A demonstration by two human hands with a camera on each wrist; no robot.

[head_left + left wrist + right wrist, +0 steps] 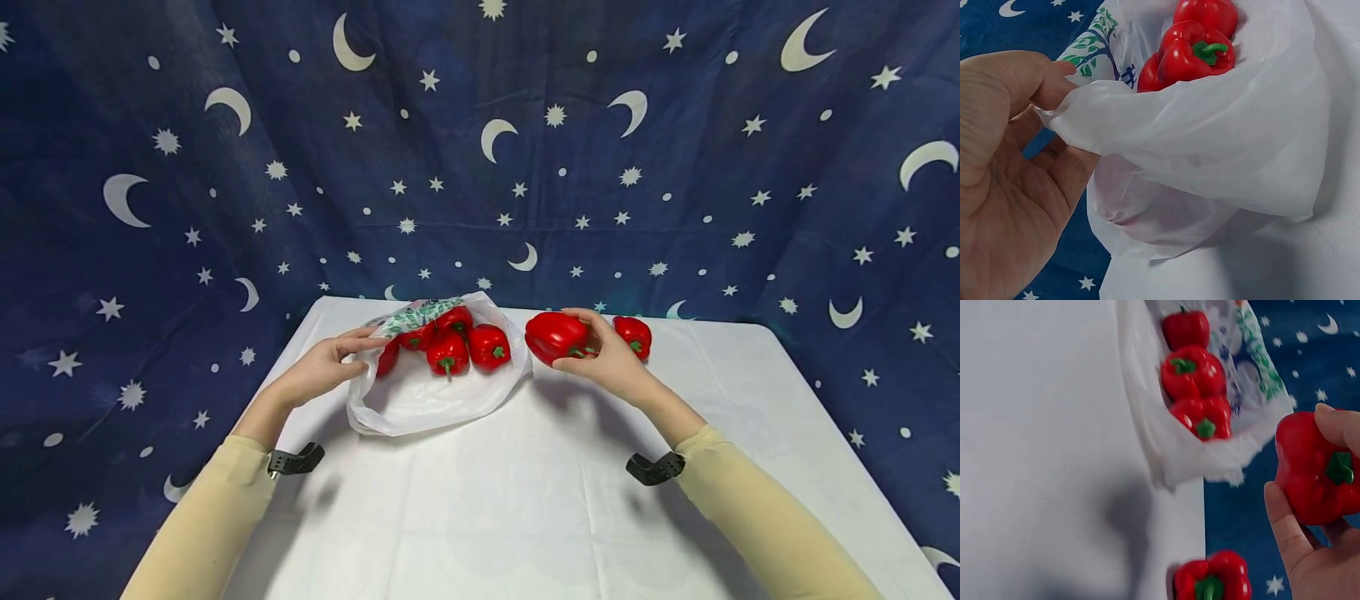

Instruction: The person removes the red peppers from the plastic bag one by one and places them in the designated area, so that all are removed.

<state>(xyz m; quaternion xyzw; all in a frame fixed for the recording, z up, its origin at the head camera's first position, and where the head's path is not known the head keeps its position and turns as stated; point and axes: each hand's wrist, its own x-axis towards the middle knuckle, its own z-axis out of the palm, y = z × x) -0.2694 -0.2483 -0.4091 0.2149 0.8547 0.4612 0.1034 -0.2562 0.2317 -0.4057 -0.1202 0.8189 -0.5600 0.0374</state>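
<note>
A white plastic bag (431, 410) with a green leafy print lies with its mouth facing me. Several red bell peppers (491, 346) with green stems sit inside it. My left hand (322, 367) pinches the bag's rim at the left side, thumb and fingers on the thin film (1204, 131). To the right of the bag, my right hand (613, 364) holds another red bell pepper (553, 335) above the table, gripped between thumb and fingers. In the right wrist view this held pepper (1300, 465) shows its green stem toward the palm side.
One more red bell pepper (634, 333) rests on the table just beyond my right hand, near the back edge. A white cloth covers the table (495, 508). Dark blue fabric (465, 150) with moons and stars hangs behind and at both sides.
</note>
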